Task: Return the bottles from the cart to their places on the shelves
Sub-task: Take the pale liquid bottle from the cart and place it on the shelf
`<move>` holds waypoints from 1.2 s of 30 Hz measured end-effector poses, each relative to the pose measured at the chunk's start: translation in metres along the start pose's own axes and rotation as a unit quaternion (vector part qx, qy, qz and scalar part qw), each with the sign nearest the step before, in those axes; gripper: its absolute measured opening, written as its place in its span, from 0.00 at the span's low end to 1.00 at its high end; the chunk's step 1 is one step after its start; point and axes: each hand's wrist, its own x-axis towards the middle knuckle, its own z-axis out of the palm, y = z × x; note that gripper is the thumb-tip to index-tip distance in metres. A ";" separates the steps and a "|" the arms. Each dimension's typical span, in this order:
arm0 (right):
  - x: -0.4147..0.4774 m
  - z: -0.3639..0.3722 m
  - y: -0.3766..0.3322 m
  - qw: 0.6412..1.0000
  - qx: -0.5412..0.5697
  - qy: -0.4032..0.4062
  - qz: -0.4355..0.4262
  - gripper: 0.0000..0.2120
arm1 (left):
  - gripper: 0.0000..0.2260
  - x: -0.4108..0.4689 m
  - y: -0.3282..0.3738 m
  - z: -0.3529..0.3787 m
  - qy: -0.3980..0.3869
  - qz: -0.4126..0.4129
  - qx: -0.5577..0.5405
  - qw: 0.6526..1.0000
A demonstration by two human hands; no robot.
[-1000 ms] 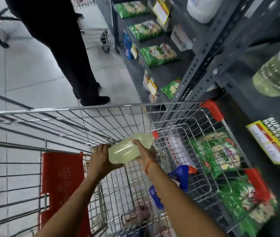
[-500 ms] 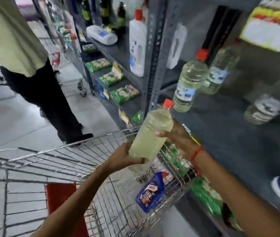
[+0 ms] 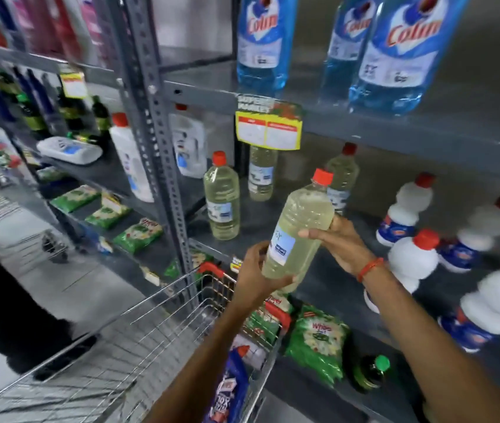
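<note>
I hold a pale yellow bottle [image 3: 302, 227] with a red cap, tilted, above the front of the grey middle shelf [image 3: 334, 288]. My left hand [image 3: 258, 276] cups its base and my right hand [image 3: 338, 239] grips its upper body. Three matching yellow bottles stand on that shelf, the nearest one [image 3: 222, 198] to the left of mine. The wire cart [image 3: 151, 340] is below my arms, with a blue bottle [image 3: 230, 389] in its near corner.
White bottles with red caps [image 3: 413, 257] crowd the shelf to the right. Blue Colin bottles [image 3: 262, 41] stand on the shelf above. Green packets [image 3: 316, 340] lie on the lower shelf. A person in dark trousers [image 3: 13, 315] stands left of the cart.
Both hands lifted the yellow bottle out of the cart and carried it up and right to the middle shelf. My view swung up from the cart to the shelves.
</note>
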 end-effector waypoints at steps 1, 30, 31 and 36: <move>0.001 -0.011 -0.005 1.000 0.007 0.004 -0.002 0.24 | 0.32 0.009 0.002 0.005 -0.042 -0.001 0.016 0.999; 0.028 -0.059 0.035 1.000 0.002 -0.002 0.012 0.24 | 0.37 0.057 -0.018 0.121 0.140 -0.032 -0.004 0.990; 0.028 -0.059 0.034 1.000 0.006 0.004 0.014 0.24 | 0.37 0.058 -0.017 0.122 0.142 -0.030 -0.005 0.989; 0.025 -0.055 0.032 0.999 0.006 0.028 0.016 0.25 | 0.38 0.062 -0.017 0.123 0.146 -0.016 0.008 0.989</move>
